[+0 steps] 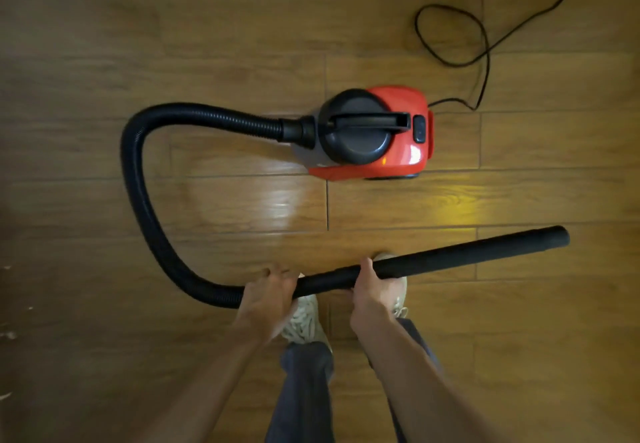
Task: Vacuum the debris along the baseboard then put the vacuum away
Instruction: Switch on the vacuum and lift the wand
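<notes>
Both hands grip the black wand (pixel 433 262), left hand (pixel 268 295) at the hose joint, right hand (pixel 369 290) further along. The red vacuum (pixel 377 132) sits just beyond the wand; its looped cord (pixel 453 37) behind could snag if dragged

A red canister vacuum (pixel 375 134) with a black lid and carry handle sits on the wood-plank floor (pixel 104 61). Its ribbed black hose (pixel 138 179) leaves the canister's left end, loops down and joins a straight black wand (pixel 450 257). The left hand (pixel 268 295) grips where hose meets wand; the right hand (pixel 369 292) wraps the wand further along. A black power cord (pixel 481 51) curls away behind the canister. Pale sneakers (pixel 304 324) and dark trousers show below.
</notes>
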Motion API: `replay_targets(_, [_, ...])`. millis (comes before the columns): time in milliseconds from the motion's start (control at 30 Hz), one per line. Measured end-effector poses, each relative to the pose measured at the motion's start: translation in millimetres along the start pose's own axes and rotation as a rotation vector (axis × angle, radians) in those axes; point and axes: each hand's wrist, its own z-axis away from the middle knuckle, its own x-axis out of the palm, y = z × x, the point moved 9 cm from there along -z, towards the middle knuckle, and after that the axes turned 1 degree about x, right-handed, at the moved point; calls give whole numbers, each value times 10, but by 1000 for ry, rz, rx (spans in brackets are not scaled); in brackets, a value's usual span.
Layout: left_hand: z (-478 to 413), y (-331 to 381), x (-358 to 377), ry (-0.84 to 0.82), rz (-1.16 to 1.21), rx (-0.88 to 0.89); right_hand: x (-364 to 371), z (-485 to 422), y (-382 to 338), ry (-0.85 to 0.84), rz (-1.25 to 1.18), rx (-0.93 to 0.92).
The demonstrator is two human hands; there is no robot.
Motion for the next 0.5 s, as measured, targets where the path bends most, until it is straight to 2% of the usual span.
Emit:
replay_targets(200, [544,269,-407,140,221,-28,-435,874,-743,-90,58,-350])
replay_targets(367, [850,304,-732,340,518,-40,-414,1436,-1270,-243,276,-726])
replay_targets(500, [1022,238,-933,463,745,-46,-190,1920,-1592,-412,454,-944])
